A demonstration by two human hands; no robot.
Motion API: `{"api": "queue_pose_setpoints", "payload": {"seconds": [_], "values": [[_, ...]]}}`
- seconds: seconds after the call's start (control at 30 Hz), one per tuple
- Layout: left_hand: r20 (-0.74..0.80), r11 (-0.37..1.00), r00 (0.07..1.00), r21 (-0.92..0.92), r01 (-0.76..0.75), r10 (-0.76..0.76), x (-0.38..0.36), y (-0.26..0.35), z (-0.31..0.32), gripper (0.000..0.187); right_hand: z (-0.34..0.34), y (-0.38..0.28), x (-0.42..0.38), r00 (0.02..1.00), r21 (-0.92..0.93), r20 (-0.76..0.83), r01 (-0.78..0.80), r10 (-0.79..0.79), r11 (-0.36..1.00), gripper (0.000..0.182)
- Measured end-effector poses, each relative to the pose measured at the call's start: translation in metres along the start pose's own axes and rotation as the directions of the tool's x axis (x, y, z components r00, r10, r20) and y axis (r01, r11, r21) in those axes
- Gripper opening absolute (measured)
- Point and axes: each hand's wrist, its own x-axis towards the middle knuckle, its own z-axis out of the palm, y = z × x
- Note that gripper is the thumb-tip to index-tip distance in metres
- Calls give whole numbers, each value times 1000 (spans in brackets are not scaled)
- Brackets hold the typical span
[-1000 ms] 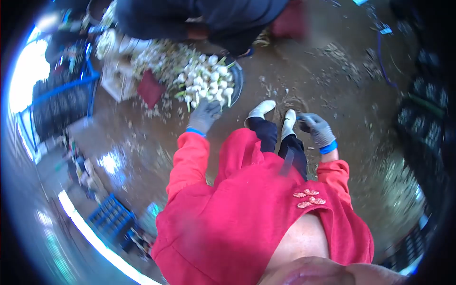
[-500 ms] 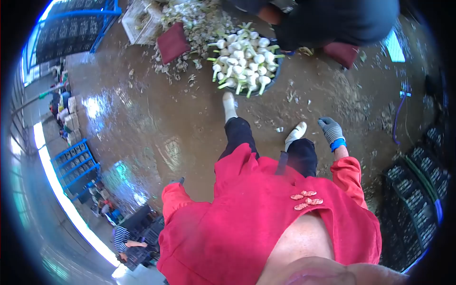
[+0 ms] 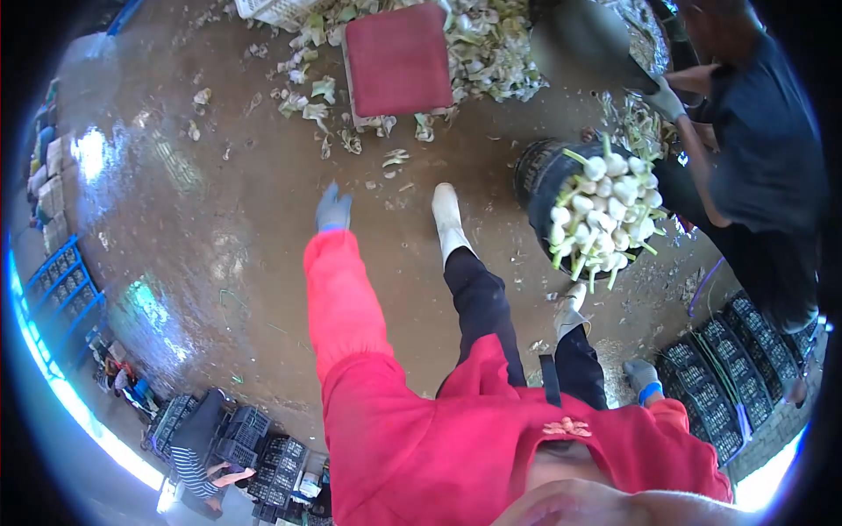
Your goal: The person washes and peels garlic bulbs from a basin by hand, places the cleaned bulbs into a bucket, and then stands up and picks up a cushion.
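Note:
My left hand (image 3: 333,209), in a blue-grey glove, reaches forward above the wet floor with fingers stretched out and nothing in it. Nearest ahead of it are scattered pale leaf scraps (image 3: 320,101) and a red square seat cushion (image 3: 399,61). My right hand (image 3: 643,377), in a grey glove with a blue cuff, hangs low at my right side. Its fingers look loose, and no object shows in it. Beyond my right boot stands a black tub (image 3: 539,206) heaped with white garlic bulbs (image 3: 605,210) on short green stalks.
A co-worker (image 3: 763,149) in dark clothes is at the right, a gloved hand at a blurred dark round container (image 3: 583,44). Stacked black crates (image 3: 702,386) line the lower right. Another person (image 3: 197,465) bends over crates at lower left. A white crate (image 3: 272,10) stands at the top.
My view has turned, so the garlic tub now appears further right and the red cushion larger and nearer. My left arm has stretched forward; my right hand has dropped back to my side.

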Motion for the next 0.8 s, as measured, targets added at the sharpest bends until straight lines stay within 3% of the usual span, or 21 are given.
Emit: {"api": "queue_pose_setpoints", "payload": {"seconds": [0.03,0.1,0.13,0.2,0.23,0.3,0.37,0.47,0.5,0.6,0.63,0.7,0.73,0.77,0.8], "values": [[1,999,999,-20,-46,46,48,-13,13,61,6,-27,-9,1000,81,-7,-9,10,997,24],[121,988,985,106,108,-121,100,49,8,69,12,-77,-22,999,276,-25,-24,32,961,22],[55,978,997,196,-64,54,142,39,24,75,12,-107,-30,998,386,-31,-35,51,922,21],[130,964,989,247,-95,64,189,37,52,84,12,-164,-48,998,497,-29,-33,55,867,19],[250,975,963,220,42,-98,200,68,51,88,11,-179,-52,999,479,-1,-46,53,877,19],[347,987,926,3,160,-151,222,69,67,93,9,-214,-59,997,479,23,-80,78,874,21],[248,909,968,-409,79,28,244,35,99,94,10,-227,-60,997,489,45,-81,68,869,22],[469,747,862,-501,437,-191,193,122,65,86,6,-248,-63,999,584,38,-54,39,810,25],[545,788,820,-422,449,-175,199,114,75,67,9,-251,-60,999,609,24,-34,24,792,27],[623,643,779,-626,441,72,198,113,105,52,4,-268,-57,997,617,35,37,-74,786,30],[565,688,824,-613,389,38,194,120,111,46,2,-267,-59,992,611,50,61,-116,790,30],[366,660,876,-747,75,314,186,119,118,39,-1,-244,-54,999,656,50,-18,-19,755,26],[335,783,852,-608,-130,402,163,137,101,30,-1,-225,-48,998,682,56,-58,26,729,26],[300,842,821,-410,-350,487,140,156,83,21,7,-179,-37,968,338,-61,251,-245,907,32],[263,824,782,-201,-529,566,115,177,63,13,15,-133,-26,852,-97,-172,485,-495,869,44]]}}
